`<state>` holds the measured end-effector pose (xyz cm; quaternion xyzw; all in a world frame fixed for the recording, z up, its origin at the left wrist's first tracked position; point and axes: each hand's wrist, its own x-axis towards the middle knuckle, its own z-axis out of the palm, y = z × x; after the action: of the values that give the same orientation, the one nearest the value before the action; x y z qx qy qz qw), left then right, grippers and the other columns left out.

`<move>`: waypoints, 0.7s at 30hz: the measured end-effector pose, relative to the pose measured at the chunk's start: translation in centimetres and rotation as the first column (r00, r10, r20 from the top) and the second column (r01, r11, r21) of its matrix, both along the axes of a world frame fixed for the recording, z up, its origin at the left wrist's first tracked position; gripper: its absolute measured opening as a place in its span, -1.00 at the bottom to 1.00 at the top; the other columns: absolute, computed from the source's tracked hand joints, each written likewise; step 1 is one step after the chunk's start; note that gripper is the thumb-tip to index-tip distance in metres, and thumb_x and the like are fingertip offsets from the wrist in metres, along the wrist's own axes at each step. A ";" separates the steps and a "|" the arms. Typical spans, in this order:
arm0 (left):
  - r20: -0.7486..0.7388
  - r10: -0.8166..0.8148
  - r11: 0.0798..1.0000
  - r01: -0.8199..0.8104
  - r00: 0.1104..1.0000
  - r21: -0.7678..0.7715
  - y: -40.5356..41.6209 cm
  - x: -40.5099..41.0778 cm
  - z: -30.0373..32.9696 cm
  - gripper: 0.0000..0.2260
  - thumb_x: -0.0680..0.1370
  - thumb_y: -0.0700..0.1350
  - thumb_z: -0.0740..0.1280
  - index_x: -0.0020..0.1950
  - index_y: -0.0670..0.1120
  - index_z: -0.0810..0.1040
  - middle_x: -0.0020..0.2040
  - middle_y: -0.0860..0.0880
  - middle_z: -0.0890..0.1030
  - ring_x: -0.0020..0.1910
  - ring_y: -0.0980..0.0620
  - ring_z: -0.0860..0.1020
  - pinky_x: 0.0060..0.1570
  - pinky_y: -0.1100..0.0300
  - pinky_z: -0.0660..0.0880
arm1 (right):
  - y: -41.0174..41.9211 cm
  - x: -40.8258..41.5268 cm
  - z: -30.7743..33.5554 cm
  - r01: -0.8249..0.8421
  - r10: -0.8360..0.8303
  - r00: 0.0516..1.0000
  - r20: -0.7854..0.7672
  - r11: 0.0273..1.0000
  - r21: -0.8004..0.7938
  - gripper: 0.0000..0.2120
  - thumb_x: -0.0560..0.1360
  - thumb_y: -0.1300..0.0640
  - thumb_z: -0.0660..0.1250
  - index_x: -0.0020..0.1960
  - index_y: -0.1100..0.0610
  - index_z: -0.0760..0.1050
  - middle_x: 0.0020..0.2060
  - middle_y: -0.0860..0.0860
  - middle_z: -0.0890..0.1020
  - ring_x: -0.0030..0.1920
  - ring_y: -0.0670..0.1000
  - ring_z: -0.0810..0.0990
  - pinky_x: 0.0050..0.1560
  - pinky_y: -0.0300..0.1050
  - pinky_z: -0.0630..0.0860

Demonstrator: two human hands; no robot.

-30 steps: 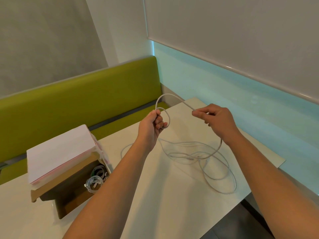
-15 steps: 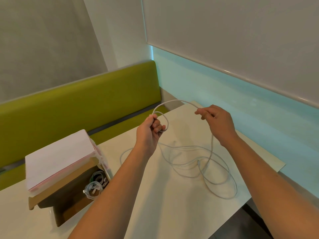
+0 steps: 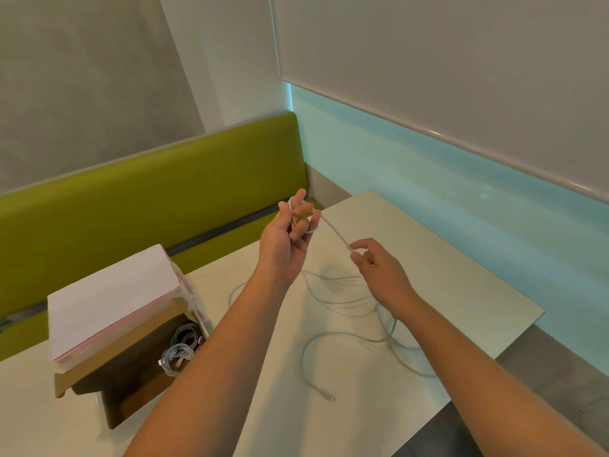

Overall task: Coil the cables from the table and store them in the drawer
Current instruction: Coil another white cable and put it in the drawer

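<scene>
A long white cable (image 3: pixel 336 234) runs taut between my two hands above the white table (image 3: pixel 461 285). My left hand (image 3: pixel 286 240) is raised, with small loops of the cable wound round its fingers. My right hand (image 3: pixel 379 268) is lower and to the right, pinching the cable between thumb and forefinger. The cable's loose length lies in tangled loops on the table under my right arm, its plug end (image 3: pixel 331 398) near the front. At the left an open brown drawer (image 3: pixel 131 384) holds several coiled cables (image 3: pixel 179 352).
A white and pink box top (image 3: pixel 112 298) covers the drawer unit. A green bench backrest (image 3: pixel 148 192) runs behind the table. A wall and a pale blue panel (image 3: pixel 428 179) stand to the right. The table's right edge drops to a grey floor (image 3: pixel 553 374).
The wide arc of cable between my hands has been drawn into small loops on my left hand. My right hand dropped lower and closer to the left, sliding along the cable. The view tilted.
</scene>
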<state>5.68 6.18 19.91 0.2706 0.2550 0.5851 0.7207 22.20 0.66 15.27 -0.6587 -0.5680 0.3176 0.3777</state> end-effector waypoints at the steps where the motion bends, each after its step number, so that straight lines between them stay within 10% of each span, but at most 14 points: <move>1: -0.059 0.028 0.999 -0.027 0.998 0.026 0.0 0.1 0.0 -0.62 0.72 -0.05 0.03 0.41 -0.22 0.40 -0.09 -0.05 0.66 -0.50 0.14 0.32 0.26 0.11 0.50 | -0.2 -0.3 0.1 -0.008 0.008 1.000 0.017 1.000 -0.022 -0.89 0.62 -0.03 0.21 0.05 -0.07 0.49 -0.32 -0.06 0.47 -0.27 -0.01 0.46 -0.23 -0.10 0.37; 9: -0.668 0.194 0.961 -0.003 0.718 0.276 -1.1 0.9 -1.1 -0.68 0.72 0.02 -0.02 0.34 -0.04 0.42 0.27 0.10 0.58 0.01 0.08 0.68 0.16 0.19 0.45 | -1.7 -1.1 2.5 -0.223 0.236 0.965 0.113 0.967 -0.120 -0.83 0.53 -0.13 0.33 0.08 -0.15 0.58 -0.31 -0.18 0.49 -0.28 -0.10 0.44 -0.19 -0.10 0.39; 12: -0.831 0.217 0.938 0.125 0.512 0.322 -1.5 0.9 -2.0 -0.66 0.72 -0.02 0.01 0.32 -0.12 0.47 0.09 0.27 0.60 -0.05 0.13 0.68 0.10 0.16 0.49 | -1.7 -1.0 3.7 -0.289 0.324 0.936 0.141 0.932 -0.221 -0.71 0.52 -0.07 0.36 0.23 -0.12 0.57 -0.02 -0.22 0.53 -0.03 -0.11 0.52 -0.04 -0.18 0.41; 18: -0.984 0.160 0.913 0.368 0.077 0.178 -2.6 -0.4 -3.4 -0.75 0.70 -0.04 0.06 0.05 -0.05 0.52 -0.12 0.04 0.69 -0.12 0.08 0.60 -0.17 0.17 0.42 | -1.2 0.7 6.4 -0.170 0.205 0.971 0.122 0.954 -0.248 -0.80 0.50 -0.07 0.39 -0.20 0.03 0.64 -0.55 -0.15 0.46 -0.49 -0.12 0.38 -0.45 -0.27 0.29; 21: -0.989 0.073 0.908 0.401 0.126 0.118 -2.9 -0.7 -3.6 -0.69 0.70 0.00 0.07 -0.06 -0.04 0.55 -0.32 0.02 0.63 -0.28 0.08 0.54 -0.12 0.08 0.45 | -1.2 1.6 7.2 -0.191 0.222 0.967 0.127 0.956 -0.221 -0.80 0.52 -0.06 0.37 -0.16 0.01 0.68 -0.47 -0.16 0.50 -0.38 -0.11 0.39 -0.36 -0.23 0.27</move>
<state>4.96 3.32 16.30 0.7379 0.5181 0.2149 0.3754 23.78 -0.55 22.47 -0.6533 -0.6245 0.3623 0.2280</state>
